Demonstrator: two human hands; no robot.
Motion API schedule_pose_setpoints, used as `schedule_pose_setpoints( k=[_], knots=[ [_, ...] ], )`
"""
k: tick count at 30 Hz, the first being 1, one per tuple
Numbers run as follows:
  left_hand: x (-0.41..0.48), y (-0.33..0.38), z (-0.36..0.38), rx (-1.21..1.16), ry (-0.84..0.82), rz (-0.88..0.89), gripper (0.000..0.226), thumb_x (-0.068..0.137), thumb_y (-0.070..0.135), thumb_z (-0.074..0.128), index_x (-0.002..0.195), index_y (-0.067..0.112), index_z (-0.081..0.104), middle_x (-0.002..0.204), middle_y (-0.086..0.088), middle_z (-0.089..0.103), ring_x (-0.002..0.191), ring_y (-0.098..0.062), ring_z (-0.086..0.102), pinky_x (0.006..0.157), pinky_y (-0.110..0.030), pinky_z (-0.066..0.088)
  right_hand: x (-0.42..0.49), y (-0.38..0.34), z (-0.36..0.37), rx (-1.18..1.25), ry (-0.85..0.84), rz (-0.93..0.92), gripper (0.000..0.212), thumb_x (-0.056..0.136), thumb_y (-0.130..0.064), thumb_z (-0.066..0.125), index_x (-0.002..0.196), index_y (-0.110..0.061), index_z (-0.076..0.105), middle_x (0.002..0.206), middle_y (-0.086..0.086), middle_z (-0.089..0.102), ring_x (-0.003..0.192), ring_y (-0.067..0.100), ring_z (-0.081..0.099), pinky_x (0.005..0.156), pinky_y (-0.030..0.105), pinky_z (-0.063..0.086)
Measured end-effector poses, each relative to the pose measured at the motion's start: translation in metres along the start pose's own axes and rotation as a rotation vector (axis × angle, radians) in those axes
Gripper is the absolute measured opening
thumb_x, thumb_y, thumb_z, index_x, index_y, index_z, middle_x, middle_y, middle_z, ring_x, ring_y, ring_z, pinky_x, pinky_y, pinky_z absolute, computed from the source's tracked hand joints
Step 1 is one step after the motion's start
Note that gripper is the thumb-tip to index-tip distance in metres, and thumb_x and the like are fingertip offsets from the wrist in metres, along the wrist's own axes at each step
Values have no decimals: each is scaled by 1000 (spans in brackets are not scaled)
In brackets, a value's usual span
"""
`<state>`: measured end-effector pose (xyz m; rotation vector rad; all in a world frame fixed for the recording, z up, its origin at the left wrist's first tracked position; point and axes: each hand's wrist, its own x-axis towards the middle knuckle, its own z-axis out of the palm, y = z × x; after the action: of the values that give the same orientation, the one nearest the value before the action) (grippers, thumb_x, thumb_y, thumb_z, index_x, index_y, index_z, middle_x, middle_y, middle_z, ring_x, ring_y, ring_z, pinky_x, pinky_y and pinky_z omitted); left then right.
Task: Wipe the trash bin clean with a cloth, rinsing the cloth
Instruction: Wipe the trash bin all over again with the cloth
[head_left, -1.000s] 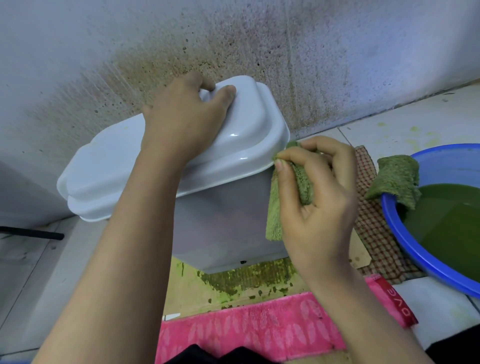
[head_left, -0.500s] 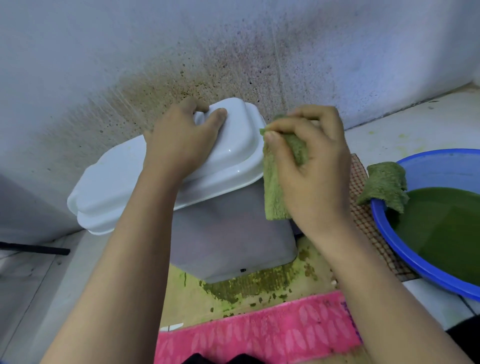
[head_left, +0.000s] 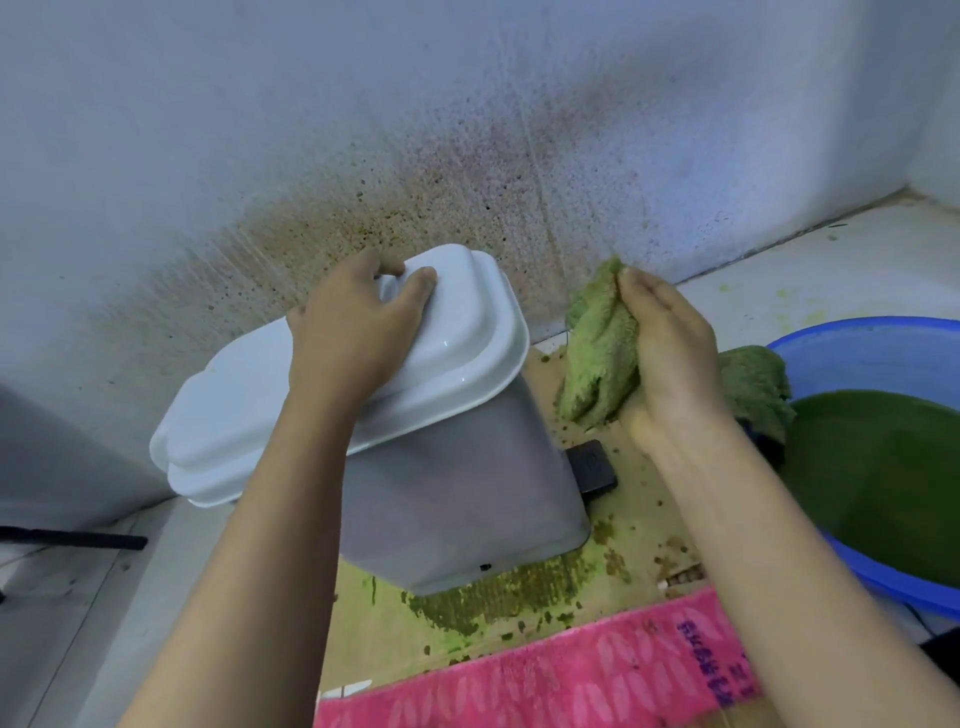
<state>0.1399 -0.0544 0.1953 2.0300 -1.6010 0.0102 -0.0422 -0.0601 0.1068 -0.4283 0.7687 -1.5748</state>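
Left hand (head_left: 353, 332) clamps the lid (head_left: 467, 332) of the tilted trash bin (head_left: 457, 499); a slip could tip it. Right hand (head_left: 670, 364) bunches the green cloth (head_left: 597, 358), seemingly clear of the bin; unrinsed, it may smear grime back.

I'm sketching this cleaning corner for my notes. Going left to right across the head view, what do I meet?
Black rod → trash bin, left hand on its lid → green cloth gripped by the right hand → blue basin.
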Motion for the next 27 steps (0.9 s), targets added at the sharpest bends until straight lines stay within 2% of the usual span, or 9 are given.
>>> schedule_pose_setpoints(
  k=[2,3,6,9,13,17,20,23,27],
  knots=[
    [0,2,0,8,-5,-8,32,90,54,55,109,30,65,120,10,64,117,-20,55,109,-51,35,3,21,12,75,-76,108,19,97,-28,58,96,-14,71,96,11,70,98,27,68,94,47,54],
    [0,3,-1,11,-13,-21,33,89,55,55,109,31,66,121,10,64,117,-20,55,109,-51,35,1,30,19,27,-128,128,24,96,-34,58,98,-15,72,99,8,72,102,25,68,96,47,52],
    [-4,11,-7,-40,-47,-76,43,77,61,55,105,31,69,117,7,66,113,-23,58,105,-50,41,-3,41,32,-167,-170,68,23,100,-34,53,87,-24,69,87,-11,72,90,8,67,84,30,52],
    [-11,29,-4,-16,-121,-21,51,83,64,60,117,27,69,127,1,64,122,-25,55,107,-49,39,-5,40,37,-244,-166,-45,26,103,-27,48,86,-29,68,90,-11,69,88,6,64,79,22,50],
    [-13,43,3,233,-159,71,57,93,61,49,132,20,56,143,-6,51,135,-29,43,111,-52,33,-19,47,60,-254,-241,-80,35,104,-24,43,76,-19,63,69,-7,58,68,6,51,61,25,41],
    [0,13,-22,215,-132,9,59,91,66,43,130,24,58,146,-2,50,135,-28,44,111,-54,33,-33,58,97,-268,-254,-95,31,104,-24,43,87,-13,67,78,-2,61,74,9,53,68,30,43],
    [-1,-15,-55,85,-118,-28,58,90,64,53,139,32,56,152,7,46,139,-20,42,114,-44,33,-44,65,116,-95,-182,88,31,104,-26,45,85,-14,66,81,2,61,76,15,57,74,35,47],
    [-6,-40,-88,1,-111,-88,51,87,48,68,136,38,58,148,15,49,133,-13,48,112,-37,36,-47,68,108,333,-63,446,36,102,-39,46,87,-12,66,81,9,66,73,21,63,66,34,50],
    [-5,-74,-120,-91,-74,-212,34,85,35,69,117,47,65,124,13,63,99,-4,60,78,-25,45,-37,76,77,389,-29,482,44,91,-56,54,98,-14,63,76,4,59,69,21,60,61,31,45]
  ],
)
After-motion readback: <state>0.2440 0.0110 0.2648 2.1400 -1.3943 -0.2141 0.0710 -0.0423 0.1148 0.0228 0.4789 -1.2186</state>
